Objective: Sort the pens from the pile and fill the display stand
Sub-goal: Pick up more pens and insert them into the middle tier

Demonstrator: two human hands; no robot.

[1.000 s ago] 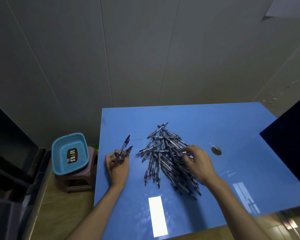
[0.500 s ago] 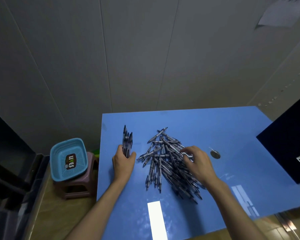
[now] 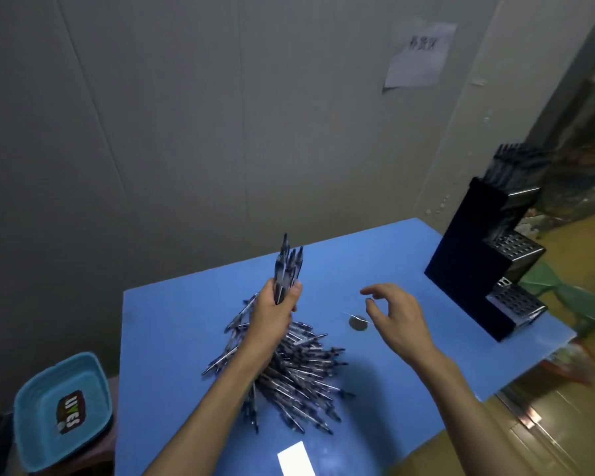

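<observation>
Nearest, the pile of pens (image 3: 289, 376) sprawls across the blue table (image 3: 172, 321), partly under the left forearm. Above it the left hand (image 3: 275, 310) grips a bundle of pens (image 3: 287, 271), tips pointing toward twelve o'clock. At three o'clock from it, the right hand (image 3: 397, 314) hovers empty, fingers loosely spread. Farther off, at two o'clock, stands the black display stand (image 3: 474, 259), pens already in its top tier.

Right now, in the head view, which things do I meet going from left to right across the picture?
Basket → bundle of pens in the left hand → coin → right hand → display stand.
</observation>
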